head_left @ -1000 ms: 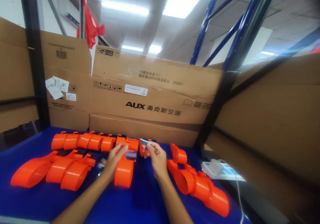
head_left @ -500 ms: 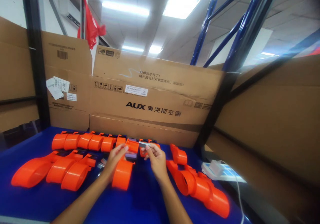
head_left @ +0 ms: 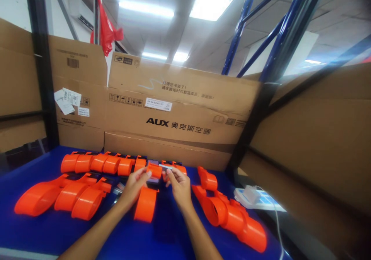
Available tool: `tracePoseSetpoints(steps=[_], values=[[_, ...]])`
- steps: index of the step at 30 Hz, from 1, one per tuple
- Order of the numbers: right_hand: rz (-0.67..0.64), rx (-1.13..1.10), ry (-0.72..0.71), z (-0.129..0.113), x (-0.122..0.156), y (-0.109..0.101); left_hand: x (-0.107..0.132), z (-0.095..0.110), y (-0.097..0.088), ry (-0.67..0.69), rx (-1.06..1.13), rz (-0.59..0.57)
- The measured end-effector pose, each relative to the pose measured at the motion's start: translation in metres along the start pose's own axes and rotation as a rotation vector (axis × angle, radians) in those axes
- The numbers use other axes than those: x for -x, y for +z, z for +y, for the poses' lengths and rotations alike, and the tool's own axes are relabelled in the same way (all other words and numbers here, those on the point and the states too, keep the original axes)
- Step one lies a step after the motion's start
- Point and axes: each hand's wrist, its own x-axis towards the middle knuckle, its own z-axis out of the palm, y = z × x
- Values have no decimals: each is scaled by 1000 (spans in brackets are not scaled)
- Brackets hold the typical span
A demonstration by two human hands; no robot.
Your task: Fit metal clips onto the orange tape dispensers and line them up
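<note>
My left hand (head_left: 139,182) pinches the upper end of a glossy orange strap (head_left: 145,205), whose wide loop hangs just below the fingers. My right hand (head_left: 179,183) closes on a small flat grey-silver piece (head_left: 165,167) between thumb and fingertips. That piece lies against or very near the right end of the strap; whether they touch cannot be told. Behind the hands is a purple-grey object (head_left: 153,180), partly covered by the strap and fingers. A small shiny item (head_left: 117,190) lies beside my left wrist, half hidden.
On the blue table surface (head_left: 113,238), a row of rolled orange straps (head_left: 98,162) with dark ends lines the back. More straps (head_left: 87,205) lie left, and others (head_left: 232,217) right. A white power strip (head_left: 256,198) with cable sits at right. A cardboard wall (head_left: 179,117) stands behind.
The left hand and the orange strap have shifted slightly right. The grey-silver piece has moved a little left and tilted, now closer to the strap's end.
</note>
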Motion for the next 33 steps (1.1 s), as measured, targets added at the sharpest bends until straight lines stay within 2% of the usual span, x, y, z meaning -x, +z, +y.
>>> tracePoseSetpoints(steps=[9,14,21,25,33], values=[[84,49,-54,-6,-5,-11,-1,11,0,19,-42,-2],[48,151,-96,-11,-3,-12,0,14,0,13,-50,0],[-5,143,-145,-6,-2,-10,1,13,-2,45,-159,-26],[-25,164,-155,-4,1,-8,3,13,1,82,-204,-57],[-71,217,-187,-3,7,-1,5,11,3,74,-202,-142]])
